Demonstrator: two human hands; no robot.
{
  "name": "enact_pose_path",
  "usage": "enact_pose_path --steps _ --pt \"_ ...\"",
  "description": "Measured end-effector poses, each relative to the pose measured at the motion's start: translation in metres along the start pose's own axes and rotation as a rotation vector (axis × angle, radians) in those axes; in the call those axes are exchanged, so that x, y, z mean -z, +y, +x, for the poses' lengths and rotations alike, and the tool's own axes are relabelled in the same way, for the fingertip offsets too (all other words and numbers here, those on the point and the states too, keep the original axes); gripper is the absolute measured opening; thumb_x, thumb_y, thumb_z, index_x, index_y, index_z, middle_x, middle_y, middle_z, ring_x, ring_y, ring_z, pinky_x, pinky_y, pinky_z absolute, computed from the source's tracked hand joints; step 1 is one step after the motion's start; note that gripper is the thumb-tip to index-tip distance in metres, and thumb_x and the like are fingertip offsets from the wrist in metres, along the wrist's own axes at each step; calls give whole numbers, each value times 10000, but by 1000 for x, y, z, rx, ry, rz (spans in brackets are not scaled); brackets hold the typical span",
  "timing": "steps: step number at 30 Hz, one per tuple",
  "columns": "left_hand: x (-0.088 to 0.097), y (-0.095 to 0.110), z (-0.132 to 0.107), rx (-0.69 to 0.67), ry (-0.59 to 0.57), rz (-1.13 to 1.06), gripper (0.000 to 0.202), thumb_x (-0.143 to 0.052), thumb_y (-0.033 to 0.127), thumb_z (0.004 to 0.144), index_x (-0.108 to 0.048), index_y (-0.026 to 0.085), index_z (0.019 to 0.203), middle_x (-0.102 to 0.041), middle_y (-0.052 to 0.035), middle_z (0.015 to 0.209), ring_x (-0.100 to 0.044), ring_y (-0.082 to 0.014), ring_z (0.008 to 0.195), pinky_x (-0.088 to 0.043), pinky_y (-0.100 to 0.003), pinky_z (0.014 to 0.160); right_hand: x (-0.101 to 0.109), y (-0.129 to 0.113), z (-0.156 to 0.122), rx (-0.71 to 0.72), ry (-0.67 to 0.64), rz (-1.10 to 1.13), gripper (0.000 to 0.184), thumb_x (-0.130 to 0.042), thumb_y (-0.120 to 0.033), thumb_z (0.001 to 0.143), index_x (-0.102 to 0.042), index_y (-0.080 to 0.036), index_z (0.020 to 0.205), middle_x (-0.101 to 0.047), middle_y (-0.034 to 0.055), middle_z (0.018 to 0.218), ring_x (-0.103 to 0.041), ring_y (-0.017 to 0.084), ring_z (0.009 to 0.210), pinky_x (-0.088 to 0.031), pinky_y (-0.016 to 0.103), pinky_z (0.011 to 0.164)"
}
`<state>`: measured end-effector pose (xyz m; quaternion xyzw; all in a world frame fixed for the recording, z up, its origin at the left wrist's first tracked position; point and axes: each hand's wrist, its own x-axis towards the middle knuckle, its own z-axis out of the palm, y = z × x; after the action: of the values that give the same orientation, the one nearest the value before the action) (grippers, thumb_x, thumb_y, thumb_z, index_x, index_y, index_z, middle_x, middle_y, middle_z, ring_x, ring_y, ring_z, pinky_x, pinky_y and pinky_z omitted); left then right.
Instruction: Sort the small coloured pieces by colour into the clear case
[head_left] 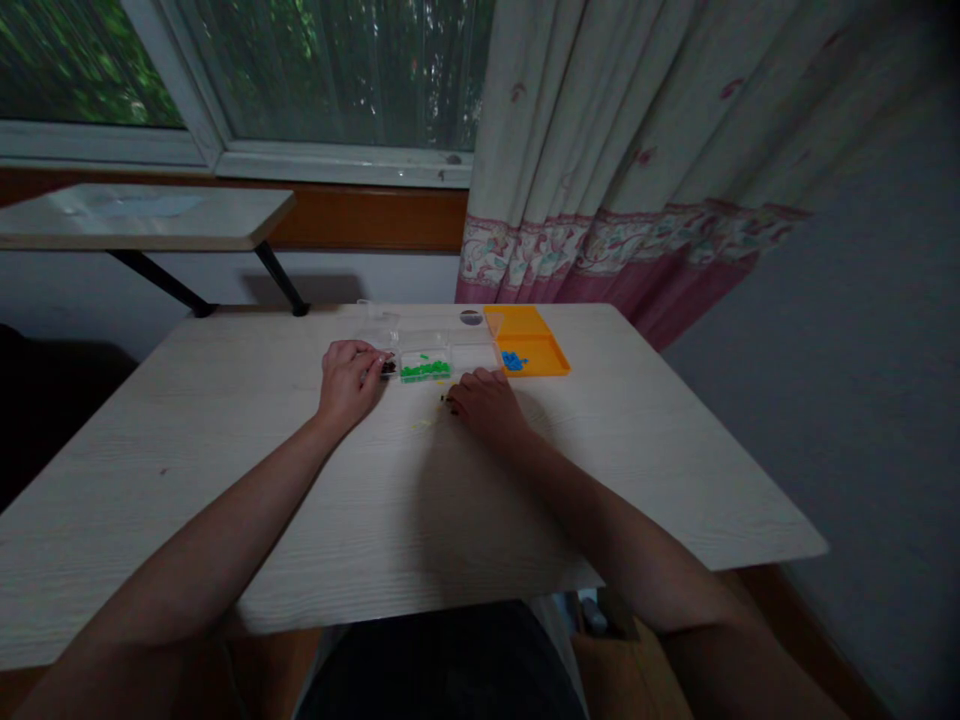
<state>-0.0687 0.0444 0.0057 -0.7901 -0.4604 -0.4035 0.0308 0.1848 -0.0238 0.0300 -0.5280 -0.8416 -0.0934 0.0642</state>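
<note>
My left hand [349,380] rests on the pale wooden table [225,500] with its fingers curled against the left end of a clear plastic compartment box [465,352]. One compartment holds green beads [425,370], and a dark bit lies by my left fingertips. My right hand [484,400] lies knuckles up just in front of the box, fingers pinched together at a tiny dark piece [442,399] on the table. An orange lid [536,345] with blue beads [513,360] in it lies to the right of the box.
A small round dark object [471,317] sits behind the box. A second, lower table [142,215] stands at the back left under the window. A flowered curtain [637,200] hangs at the back right. The table's right edge drops off toward a grey wall.
</note>
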Motion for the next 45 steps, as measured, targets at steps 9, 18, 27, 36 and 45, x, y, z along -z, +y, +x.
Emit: enact_pose_path --steps 9,18,27,36,45 --pt "-1 -2 0 -6 3 0 290 -479 338 959 -739 237 1041 -628 -75 980 -516 -246 1021 -386 -443 936 -2 7 0 -42 7 145 224 -521 -305 961 -722 -215 1001 -691 68 965 -512 225 985 -296 360 878" --pt "0 4 -1 -38 -12 -20 268 -497 325 950 -733 234 1040 -629 -87 1002 -514 -253 1018 -382 -468 933 -13 14 4 -161 191 537 165 -598 -257 905 -752 -197 911 -720 45 863 -585 167 840 -381 293 821" --pt "0 12 -2 -142 -59 -22 256 -488 337 962 -718 245 1025 -636 -78 1015 -514 -238 1023 -368 -433 912 -24 19 7 -315 250 953 182 -643 -338 852 -748 -191 875 -718 39 854 -610 152 776 -441 260 711" --pt "2 25 -5 -230 -99 -57 224 -520 313 950 -702 266 1073 -647 -69 1020 -524 -236 1035 -374 -446 936 -20 16 9 -340 175 1291 299 -668 -484 785 -736 -199 840 -707 16 809 -612 157 776 -465 272 725" --pt "6 44 -12 -308 -137 -106 321 -539 354 932 -636 289 1231 -636 -77 1073 -519 -248 1066 -384 -453 957 -12 4 5 -303 87 1347 335 -677 -511 761 -735 -191 841 -683 4 756 -578 127 689 -447 255 678"
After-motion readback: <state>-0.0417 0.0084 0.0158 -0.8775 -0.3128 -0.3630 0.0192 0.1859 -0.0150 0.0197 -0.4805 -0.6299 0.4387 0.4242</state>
